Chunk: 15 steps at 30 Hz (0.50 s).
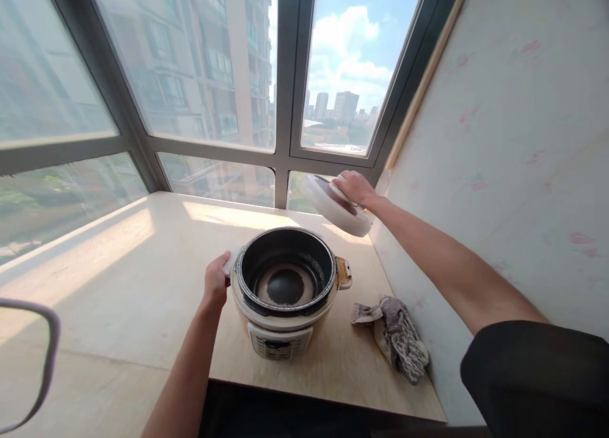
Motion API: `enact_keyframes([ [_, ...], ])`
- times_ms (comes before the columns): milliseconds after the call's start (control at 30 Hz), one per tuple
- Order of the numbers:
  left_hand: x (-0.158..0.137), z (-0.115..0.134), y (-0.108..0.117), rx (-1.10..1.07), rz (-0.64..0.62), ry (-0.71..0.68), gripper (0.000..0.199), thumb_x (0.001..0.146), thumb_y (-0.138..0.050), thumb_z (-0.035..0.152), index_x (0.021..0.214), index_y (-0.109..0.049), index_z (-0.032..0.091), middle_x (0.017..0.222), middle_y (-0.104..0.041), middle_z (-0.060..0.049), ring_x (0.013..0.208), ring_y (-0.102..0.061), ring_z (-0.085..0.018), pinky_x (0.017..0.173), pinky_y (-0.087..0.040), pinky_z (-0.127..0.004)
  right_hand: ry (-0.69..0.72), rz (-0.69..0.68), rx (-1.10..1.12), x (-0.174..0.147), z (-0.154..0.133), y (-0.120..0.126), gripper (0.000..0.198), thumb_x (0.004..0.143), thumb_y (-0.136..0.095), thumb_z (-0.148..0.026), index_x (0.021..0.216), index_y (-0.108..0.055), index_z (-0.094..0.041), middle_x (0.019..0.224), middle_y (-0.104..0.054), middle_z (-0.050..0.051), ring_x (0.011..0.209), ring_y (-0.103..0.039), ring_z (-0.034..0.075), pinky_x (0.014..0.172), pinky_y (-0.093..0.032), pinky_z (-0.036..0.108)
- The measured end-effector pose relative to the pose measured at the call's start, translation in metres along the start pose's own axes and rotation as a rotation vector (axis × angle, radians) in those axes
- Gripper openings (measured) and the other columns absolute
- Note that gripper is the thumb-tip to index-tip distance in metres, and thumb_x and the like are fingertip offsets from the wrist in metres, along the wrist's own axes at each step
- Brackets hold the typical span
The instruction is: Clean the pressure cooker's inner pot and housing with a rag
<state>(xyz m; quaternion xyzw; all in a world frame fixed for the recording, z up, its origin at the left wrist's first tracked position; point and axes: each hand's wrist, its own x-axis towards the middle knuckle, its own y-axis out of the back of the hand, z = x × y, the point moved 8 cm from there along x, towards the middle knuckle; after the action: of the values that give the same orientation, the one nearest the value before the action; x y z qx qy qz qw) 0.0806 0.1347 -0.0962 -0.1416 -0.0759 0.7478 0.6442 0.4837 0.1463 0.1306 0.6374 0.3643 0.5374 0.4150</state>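
An electric pressure cooker [280, 321] stands on the wooden ledge with its top off, its control panel facing me. Inside it the dark inner pot [285, 248] shows a pale ring on its bottom. My left hand [217, 278] grips the white side handle [231, 265] of the cooker. Up and to the right, my right hand [354, 187] holds the round white lid [333, 206] by its top, tilted and well apart from the pot. The fingertips of that hand are partly hidden behind the lid's grip.
A crumpled grey and white knitted cloth [397, 336] lies right of the cooker on the ledge [333, 368]. A patterned wall [514, 140] rises close on the right. Framed windows [214, 77] stand behind, and a pale curved rim [50, 355] shows at lower left.
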Motion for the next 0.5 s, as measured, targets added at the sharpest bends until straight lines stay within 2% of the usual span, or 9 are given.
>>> enact_keyframes([
  [100,-0.002,-0.002,0.0,0.005,0.001,0.051,0.029,0.062,-0.068,0.044,0.06,-0.049,0.021,0.045,-0.037,0.007,0.043,-0.039,-0.013,0.045,-0.03,-0.026,-0.054,-0.065,-0.058,-0.004,0.018,-0.038,0.037,0.104,-0.046,-0.038,0.115,-0.066,-0.009,0.12,-0.068,0.022,0.117,-0.059,0.03,0.098,-0.041,0.035],
  [200,-0.004,0.003,0.001,0.009,0.044,0.037,0.028,0.06,-0.068,0.043,0.058,-0.051,0.021,0.046,-0.037,0.006,0.047,-0.042,-0.015,0.049,-0.035,-0.028,-0.122,-0.109,-0.081,-0.007,0.037,-0.074,0.039,0.104,-0.044,-0.036,0.122,-0.063,-0.006,0.123,-0.066,0.024,0.118,-0.06,0.03,0.098,-0.042,0.035],
  [333,-0.008,0.01,0.005,0.038,0.119,0.002,0.027,0.056,-0.07,0.043,0.06,-0.059,0.019,0.052,-0.05,0.002,0.055,-0.048,-0.017,0.056,-0.043,-0.031,-0.203,-0.182,-0.112,-0.009,0.06,-0.122,0.042,0.105,-0.042,-0.037,0.123,-0.063,-0.005,0.122,-0.067,0.025,0.115,-0.063,0.031,0.093,-0.045,0.035],
  [400,-0.007,0.013,0.008,0.064,0.156,-0.021,0.026,0.054,-0.07,0.042,0.06,-0.062,0.018,0.057,-0.057,0.0,0.061,-0.053,-0.02,0.061,-0.048,-0.033,-0.209,-0.212,-0.126,-0.012,0.067,-0.143,0.042,0.105,-0.043,-0.038,0.122,-0.064,-0.006,0.122,-0.067,0.023,0.114,-0.064,0.03,0.092,-0.046,0.033],
  [500,-0.004,0.017,0.014,0.11,0.194,-0.09,0.024,0.053,-0.071,0.041,0.058,-0.063,0.018,0.059,-0.06,-0.001,0.064,-0.055,-0.022,0.065,-0.051,-0.036,-0.178,-0.247,-0.149,-0.016,0.071,-0.171,0.039,0.105,-0.045,-0.039,0.12,-0.066,-0.01,0.123,-0.068,0.021,0.117,-0.063,0.028,0.093,-0.046,0.032],
])
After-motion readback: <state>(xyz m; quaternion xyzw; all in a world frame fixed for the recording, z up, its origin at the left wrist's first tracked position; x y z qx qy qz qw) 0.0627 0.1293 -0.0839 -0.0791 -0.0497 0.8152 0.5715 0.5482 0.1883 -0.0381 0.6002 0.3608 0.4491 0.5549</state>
